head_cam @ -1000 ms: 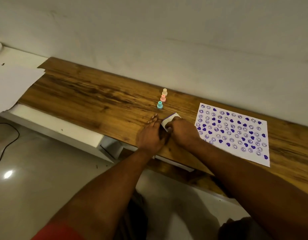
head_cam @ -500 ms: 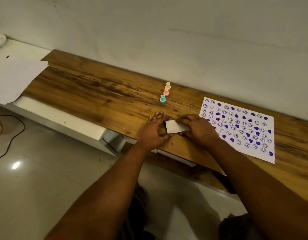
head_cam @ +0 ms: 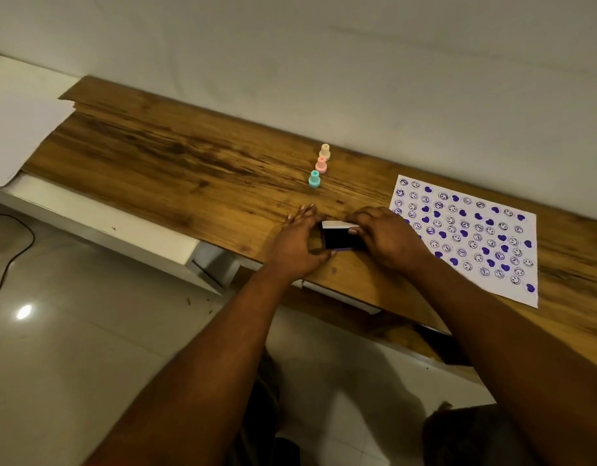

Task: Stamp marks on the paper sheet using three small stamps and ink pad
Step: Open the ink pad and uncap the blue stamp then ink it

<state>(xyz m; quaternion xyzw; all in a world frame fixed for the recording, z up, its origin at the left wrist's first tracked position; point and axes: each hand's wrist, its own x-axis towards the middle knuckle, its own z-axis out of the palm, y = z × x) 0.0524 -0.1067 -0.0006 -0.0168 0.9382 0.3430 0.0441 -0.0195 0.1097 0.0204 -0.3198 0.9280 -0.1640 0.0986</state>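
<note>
Both hands are on the ink pad (head_cam: 339,238) near the wooden table's front edge. Its dark inked face shows, and its white lid stands raised along the far side. My left hand (head_cam: 298,243) grips the pad's left end. My right hand (head_cam: 382,238) holds the right end and the lid. Three small stamps stand in a row behind them: teal (head_cam: 314,179), pink (head_cam: 321,165) and cream (head_cam: 325,152). The paper sheet (head_cam: 471,237) lies to the right, covered with purple smiley and heart marks.
The wooden table (head_cam: 189,176) runs along a pale wall. A white sheet (head_cam: 18,129) lies at its far left end. Below the front edge are a white shelf (head_cam: 98,223), a tiled floor and a black cable (head_cam: 11,250).
The ink pad's lid has been lifted, so the dark pad now shows between my hands. The view has shifted slightly.
</note>
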